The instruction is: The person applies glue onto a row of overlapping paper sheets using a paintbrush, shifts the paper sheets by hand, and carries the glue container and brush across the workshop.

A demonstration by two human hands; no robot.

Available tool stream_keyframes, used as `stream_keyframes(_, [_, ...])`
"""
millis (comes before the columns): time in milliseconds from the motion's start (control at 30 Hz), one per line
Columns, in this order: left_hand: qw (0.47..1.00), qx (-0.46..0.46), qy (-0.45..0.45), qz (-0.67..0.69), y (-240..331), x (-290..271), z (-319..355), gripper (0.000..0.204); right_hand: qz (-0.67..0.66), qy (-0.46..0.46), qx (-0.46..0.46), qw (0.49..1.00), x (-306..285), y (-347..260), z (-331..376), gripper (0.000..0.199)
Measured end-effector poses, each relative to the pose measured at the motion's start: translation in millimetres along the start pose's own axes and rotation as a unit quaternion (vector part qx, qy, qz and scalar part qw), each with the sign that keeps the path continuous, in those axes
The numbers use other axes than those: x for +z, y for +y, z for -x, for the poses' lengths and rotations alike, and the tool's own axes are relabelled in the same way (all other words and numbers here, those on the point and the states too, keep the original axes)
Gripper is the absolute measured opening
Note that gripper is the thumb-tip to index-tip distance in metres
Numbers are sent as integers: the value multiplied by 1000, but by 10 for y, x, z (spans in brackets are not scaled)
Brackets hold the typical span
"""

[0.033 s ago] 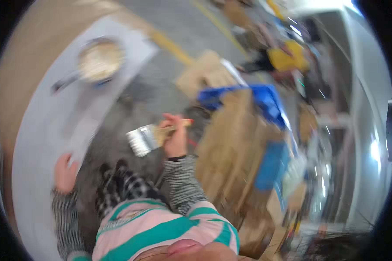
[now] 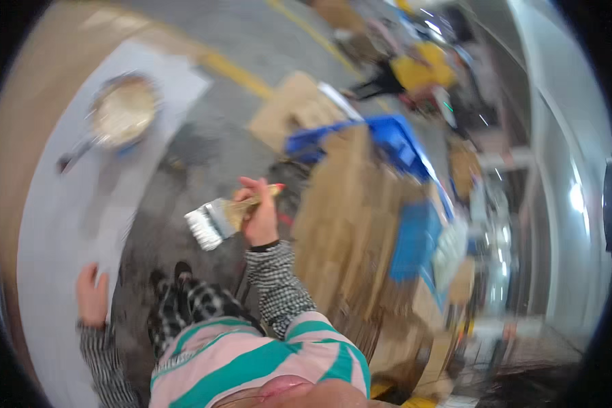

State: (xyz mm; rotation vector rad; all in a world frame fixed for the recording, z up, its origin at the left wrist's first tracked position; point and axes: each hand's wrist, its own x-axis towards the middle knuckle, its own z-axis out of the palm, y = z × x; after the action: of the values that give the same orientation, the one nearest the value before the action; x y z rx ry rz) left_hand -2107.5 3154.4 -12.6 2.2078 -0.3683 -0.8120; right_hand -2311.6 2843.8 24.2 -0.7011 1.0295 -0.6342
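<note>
My right hand (image 2: pixel 260 219) is closed around the handle of a wide flat paintbrush (image 2: pixel 226 216), held over the grey floor. Its pale bristles point left, and the tip of the wooden handle is red. To the left, my left hand (image 2: pixel 92 294) has its fingers stretched out, with nothing in it. That hand is at the right edge of a long white surface (image 2: pixel 68 224); blur hides whether they touch. Farther along the same surface stands a round pot (image 2: pixel 126 77) with cream-coloured contents. A dark handle-like piece (image 2: pixel 75 156) sticks out beside it.
Brown cardboard (image 2: pixel 340 204) lies close on my right, with a blue crate (image 2: pixel 387 132) behind it. Blue sheets (image 2: pixel 413 241) and a whitish bag (image 2: pixel 449 255) are beyond. A yellow item (image 2: pixel 425 66) and clutter blur at the far right. Yellow lines mark the floor.
The view has turned slightly, so the pot, cardboard and crate appear farther left. My right hand still grips the paintbrush, and my left hand appears a little lower.
</note>
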Motion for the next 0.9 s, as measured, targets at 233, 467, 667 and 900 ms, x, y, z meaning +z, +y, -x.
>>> stream_keyframes(233, [999,38,24,-28,-962,-220,-718,30,-42,119,-407,905,-715,-1619,-154,38])
stream_keyframes(467, [989,42,-7,-140,-662,-290,-584,44,-61,196,-426,881,-1156,-2037,211,41])
stream_keyframes(667, [988,-32,-37,-147,-498,-156,-396,36,-54,100,-171,979,-893,-577,-356,45])
stream_keyframes(900, [963,126,96,-220,-454,165,-322,36,-88,-51,-36,994,-417,348,-655,44])
